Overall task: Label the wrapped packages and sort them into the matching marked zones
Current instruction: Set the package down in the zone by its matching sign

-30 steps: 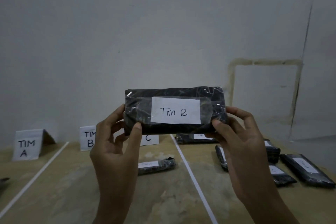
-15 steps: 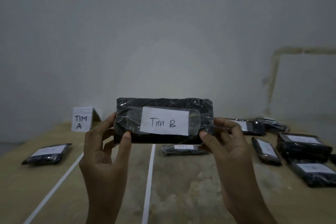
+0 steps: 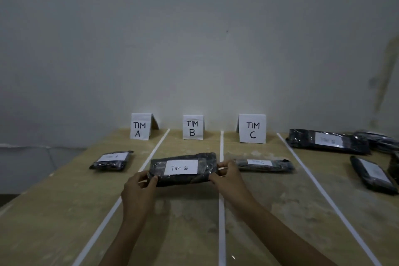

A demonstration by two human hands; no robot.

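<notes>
Holding a black wrapped package point(image 3: 183, 168) by its two short ends, the left hand point(image 3: 138, 190) and right hand point(image 3: 228, 176) pinch it between thumb and fingers. Its white label point(image 3: 181, 167) reads "Tim B". It sits low over the table point(image 3: 54, 211), in the lane between two white lines, in front of the "TIM B" sign point(image 3: 192, 127).

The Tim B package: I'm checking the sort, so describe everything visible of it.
The Tim B package is a dark, flat oblong bundle in glossy clear wrap, its white label handwritten "Tim B" facing up. It is crosswise in the middle lane before the TIM B sign, low at the table; whether it rests there is unclear. The left hand pinches its left end, the right hand its right end.
</notes>
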